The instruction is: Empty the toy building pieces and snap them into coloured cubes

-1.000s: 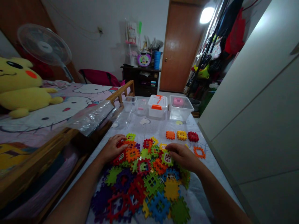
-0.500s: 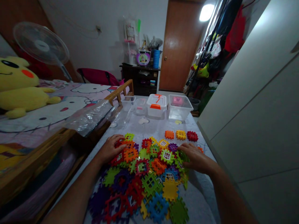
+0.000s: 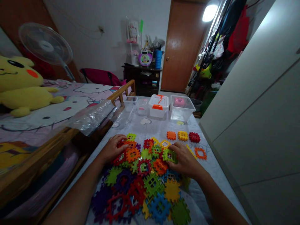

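A heap of colourful plastic interlocking tiles with notched edges lies on the table [image 3: 150,126] in front of me. My right hand [image 3: 185,157] reaches over the heap's right side, with thumb and fingers on opposite edges of a green interlocking tile [image 3: 169,155] with a white window lattice. On the left, my left hand [image 3: 114,148] rests on the heap, fingers apart and bent over a red tile and touching near an orange tile [image 3: 132,154]. Nearer to me lie a blue tile [image 3: 159,206], a yellow tile [image 3: 172,190] and a purple tile [image 3: 102,200].
Behind the heap, an orange tile [image 3: 171,135], a yellow tile [image 3: 182,135] and a red tile [image 3: 194,137] form a row. An orange frame [image 3: 200,153] lies right. Clear bins [image 3: 182,109] and a lidded box [image 3: 158,107] stand farther back. A wooden bed rail [image 3: 122,90] borders the left.
My right hand has moved left from the heap's right edge onto the green window tile, uncovering the orange frame. My left hand keeps its place on the heap. The view has shifted slightly.
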`<act>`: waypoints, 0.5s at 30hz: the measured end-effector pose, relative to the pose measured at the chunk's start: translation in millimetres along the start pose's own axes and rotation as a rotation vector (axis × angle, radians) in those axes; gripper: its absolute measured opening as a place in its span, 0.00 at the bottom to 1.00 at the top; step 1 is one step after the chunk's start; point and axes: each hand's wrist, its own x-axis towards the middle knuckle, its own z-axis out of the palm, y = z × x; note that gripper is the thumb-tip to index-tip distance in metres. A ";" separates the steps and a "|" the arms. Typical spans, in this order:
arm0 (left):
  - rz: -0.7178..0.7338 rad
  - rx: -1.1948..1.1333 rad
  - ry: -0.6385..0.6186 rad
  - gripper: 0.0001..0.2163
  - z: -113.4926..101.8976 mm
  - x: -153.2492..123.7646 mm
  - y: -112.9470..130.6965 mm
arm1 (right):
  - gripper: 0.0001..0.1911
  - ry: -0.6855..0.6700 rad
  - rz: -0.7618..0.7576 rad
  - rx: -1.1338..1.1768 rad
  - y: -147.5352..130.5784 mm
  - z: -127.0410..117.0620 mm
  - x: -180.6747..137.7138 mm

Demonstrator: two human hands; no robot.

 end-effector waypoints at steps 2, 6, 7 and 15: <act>-0.008 0.003 -0.012 0.20 -0.9 -0.2 1.4 | 0.18 -0.015 -0.001 -0.012 -1.3 5.6 2.1; -0.028 0.009 -0.022 0.20 -2.1 -0.1 3.7 | 0.18 -0.019 -0.021 -0.025 0.8 9.8 2.8; -0.030 0.008 -0.024 0.20 -2.1 0.0 3.9 | 0.19 -0.019 -0.021 -0.030 1.2 10.1 2.9; -0.007 0.005 0.002 0.19 2.9 0.7 -5.1 | 0.21 -0.023 0.024 -0.049 -2.8 10.2 4.8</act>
